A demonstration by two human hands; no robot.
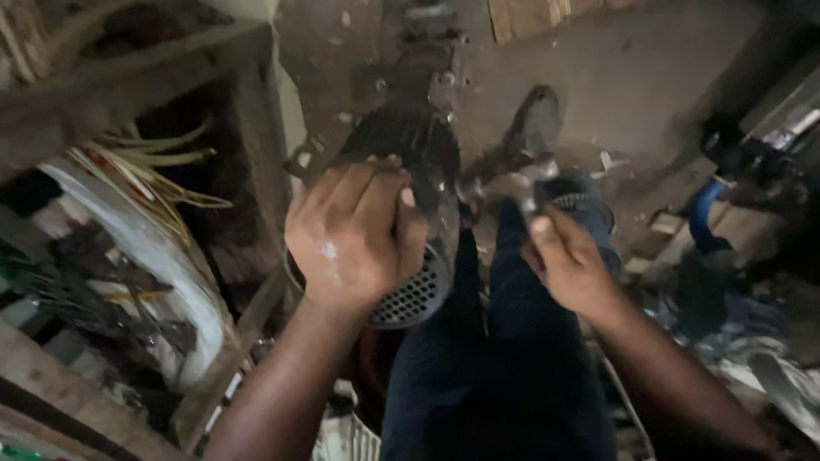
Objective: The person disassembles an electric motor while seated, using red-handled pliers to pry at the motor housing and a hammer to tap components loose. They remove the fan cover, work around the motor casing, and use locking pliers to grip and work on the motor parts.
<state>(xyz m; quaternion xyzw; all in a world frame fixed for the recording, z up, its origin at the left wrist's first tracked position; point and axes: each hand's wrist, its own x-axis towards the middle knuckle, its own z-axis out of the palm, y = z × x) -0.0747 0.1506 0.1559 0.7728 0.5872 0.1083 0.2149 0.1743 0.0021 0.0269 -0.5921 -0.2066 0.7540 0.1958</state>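
Note:
My left hand [354, 230] grips the rim of a dark round fan cover [416, 294] with many small holes, which caps the end of a ribbed electric motor [410, 141]. To the right of the motor, my right hand [568, 260] closes on a slim metal tool [528, 205] that points toward the motor's side. My legs in dark blue trousers [504, 358] stretch out below both hands. One shoe [534, 119] rests on the dusty floor past the motor.
A rough wooden shelf frame [248, 102] stands at the left, holding a white curved casing [162, 256], wires and scrap. Blue and dark parts [709, 213] lie at the right. Debris litters the concrete floor [632, 77].

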